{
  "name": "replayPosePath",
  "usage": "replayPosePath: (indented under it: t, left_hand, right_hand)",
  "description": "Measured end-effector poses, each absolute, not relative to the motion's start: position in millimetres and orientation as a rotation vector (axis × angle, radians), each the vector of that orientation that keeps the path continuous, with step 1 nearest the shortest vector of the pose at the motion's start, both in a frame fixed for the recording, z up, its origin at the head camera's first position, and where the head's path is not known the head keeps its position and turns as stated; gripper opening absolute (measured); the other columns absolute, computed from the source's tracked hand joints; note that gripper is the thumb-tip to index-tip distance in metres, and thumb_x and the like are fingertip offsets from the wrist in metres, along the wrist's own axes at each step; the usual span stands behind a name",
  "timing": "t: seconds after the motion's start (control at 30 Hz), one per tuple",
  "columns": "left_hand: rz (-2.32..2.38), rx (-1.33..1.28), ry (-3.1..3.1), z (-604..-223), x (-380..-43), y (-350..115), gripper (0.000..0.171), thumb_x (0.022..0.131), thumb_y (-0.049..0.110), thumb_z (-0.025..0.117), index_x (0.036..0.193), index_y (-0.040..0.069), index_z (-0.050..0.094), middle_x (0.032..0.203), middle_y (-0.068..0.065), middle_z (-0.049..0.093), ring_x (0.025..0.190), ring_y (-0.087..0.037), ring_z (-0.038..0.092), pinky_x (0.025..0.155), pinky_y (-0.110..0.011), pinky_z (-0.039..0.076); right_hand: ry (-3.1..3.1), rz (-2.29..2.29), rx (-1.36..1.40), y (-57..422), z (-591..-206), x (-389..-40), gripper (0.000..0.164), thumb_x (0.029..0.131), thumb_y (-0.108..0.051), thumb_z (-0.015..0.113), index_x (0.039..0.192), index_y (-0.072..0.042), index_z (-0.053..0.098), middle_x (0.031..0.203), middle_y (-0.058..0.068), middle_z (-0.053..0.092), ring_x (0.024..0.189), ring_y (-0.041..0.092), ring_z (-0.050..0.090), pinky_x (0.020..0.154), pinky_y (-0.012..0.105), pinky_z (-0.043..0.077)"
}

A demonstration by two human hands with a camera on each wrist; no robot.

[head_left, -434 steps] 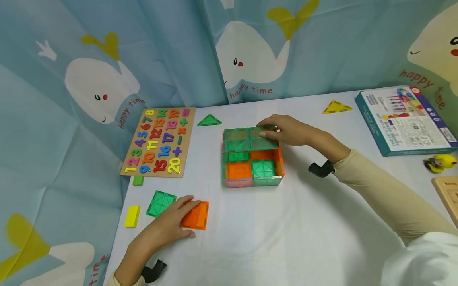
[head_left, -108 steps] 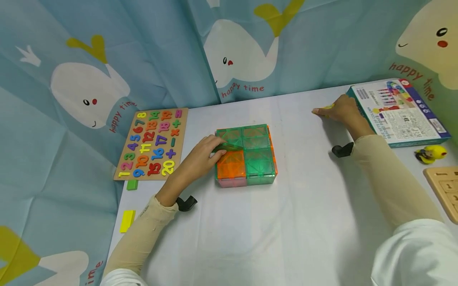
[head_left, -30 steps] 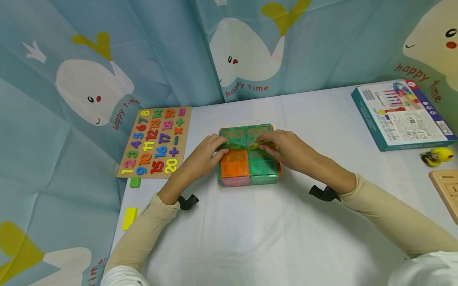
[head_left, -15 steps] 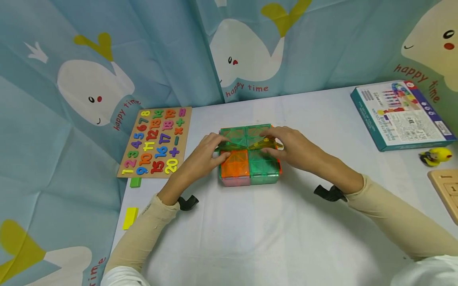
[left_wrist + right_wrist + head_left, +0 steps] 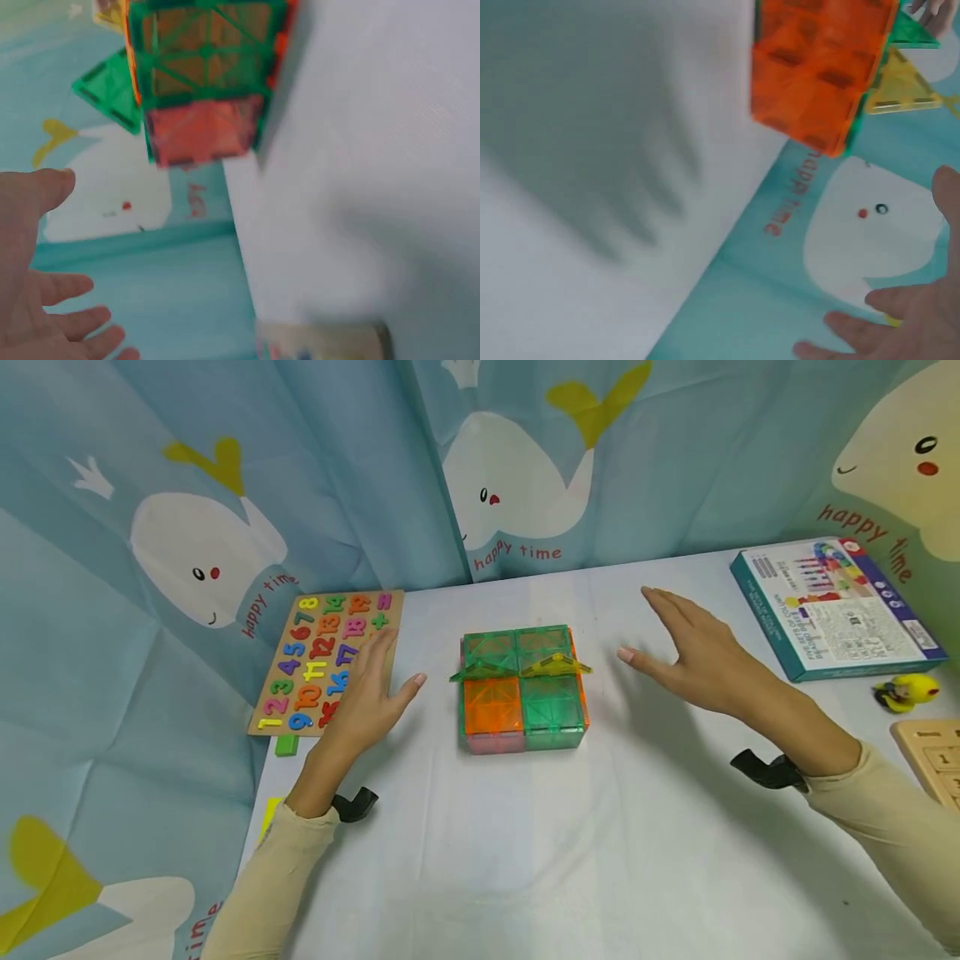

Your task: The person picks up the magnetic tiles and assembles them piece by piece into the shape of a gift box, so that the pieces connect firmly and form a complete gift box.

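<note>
A low box of translucent magnetic tiles (image 5: 553,703) stands mid-table, its top made of green squares and one orange square (image 5: 492,705). Across the middle of that top, a green triangle tile (image 5: 486,672) and a yellow triangle tile (image 5: 557,666) stand upright side by side. Both triangles also show in the right wrist view, where the yellow triangle (image 5: 901,86) rises from the box's green top edge. My left hand (image 5: 369,697) hovers left of the box, fingers spread and holding nothing. To the right, my right hand (image 5: 697,652) is raised with fingers extended, apart from the tiles.
Behind my left hand lies a wooden number board (image 5: 300,647), with a green block (image 5: 287,745) and a partly covered yellow block (image 5: 272,814) near it. At right are a flat boxed set (image 5: 840,610), a yellow duck figure (image 5: 906,692) and a wooden tray (image 5: 930,752).
Both hands have let go of the triangle tiles and drawn apart, left hand leftward, right hand rightward. The triangles stay standing on the box. Earlier, the box top was partly uncovered.
</note>
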State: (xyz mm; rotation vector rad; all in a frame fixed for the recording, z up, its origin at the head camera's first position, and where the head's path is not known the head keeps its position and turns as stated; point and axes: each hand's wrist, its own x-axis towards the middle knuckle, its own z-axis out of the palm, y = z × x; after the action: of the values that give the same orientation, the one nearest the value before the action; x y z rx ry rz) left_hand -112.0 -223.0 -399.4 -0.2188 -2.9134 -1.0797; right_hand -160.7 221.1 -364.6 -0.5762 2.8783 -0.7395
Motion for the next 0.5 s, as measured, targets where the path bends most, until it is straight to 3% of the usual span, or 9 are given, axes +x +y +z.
replayPosePath:
  t: [0.23, 0.37, 0.5]
  left_hand:
    - [-0.745, -0.172, -3.043, -409.8, -96.5, -250.0, 0.108, 0.097, 0.061, 0.067, 0.171, 0.015, 0.004, 0.178, -0.009, -0.008, 0.164, -0.04, -0.004, 0.126, -0.072, 0.007]
    - [-0.662, -0.16, -3.107, -417.4, -92.3, -255.9, 0.115, 0.095, 0.07, 0.063, 0.17, 0.019, -0.008, 0.176, -0.006, -0.019, 0.162, -0.039, -0.015, 0.126, -0.071, 0.0]
    - [-0.732, -0.216, -3.158, -426.0, -85.3, -247.9, 0.115, 0.094, 0.07, 0.064, 0.171, 0.015, -0.001, 0.178, -0.008, -0.009, 0.164, -0.04, -0.005, 0.128, -0.069, 0.003]
  right_hand:
    - [2.831, -0.432, -0.419, 238.6, -379.5, -158.9, 0.107, 0.1, -0.076, 0.045, 0.169, -0.019, -0.013, 0.174, 0.018, -0.019, 0.156, 0.057, -0.014, 0.116, 0.082, -0.009]
    - [2.821, -0.401, -0.39, 241.3, -386.7, -155.7, 0.109, 0.099, -0.079, 0.044, 0.168, -0.02, -0.015, 0.172, 0.015, -0.026, 0.154, 0.057, -0.02, 0.112, 0.085, -0.012]
    - [2.735, -0.457, -0.429, 233.3, -397.4, -147.3, 0.111, 0.099, -0.076, 0.047, 0.168, -0.016, -0.015, 0.173, 0.019, -0.02, 0.156, 0.058, -0.014, 0.113, 0.085, -0.01]
